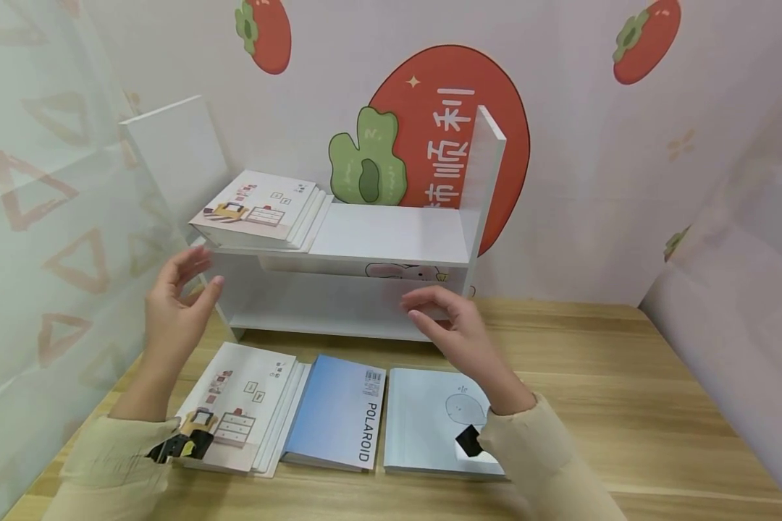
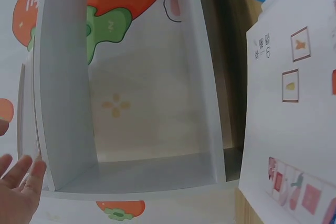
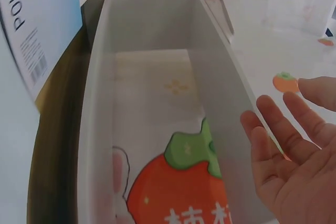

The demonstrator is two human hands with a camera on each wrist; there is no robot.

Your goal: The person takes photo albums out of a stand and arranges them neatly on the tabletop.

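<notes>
A white two-tier shelf (image 1: 391,233) stands on the wooden table against the wall. My left hand (image 1: 181,304) is raised by its left end, fingers loosely bent and holding nothing. A stack of white picture-covered books (image 1: 261,206) lies on the upper board, just beyond those fingers. In front of the lower board's right part hovers my right hand (image 1: 452,325), with nothing in its grasp; in the right wrist view its fingers (image 3: 286,137) spread beside the shelf's upper board. The lower tier (image 2: 152,174) holds no books.
In front of the shelf lie a second stack of white books (image 1: 234,405), a blue album marked POLAROID (image 1: 335,412) and a pale blue book (image 1: 423,420) with a whale drawing. White upright panels (image 1: 484,177) bound the shelf's sides. Bare wooden table (image 1: 625,405) extends right.
</notes>
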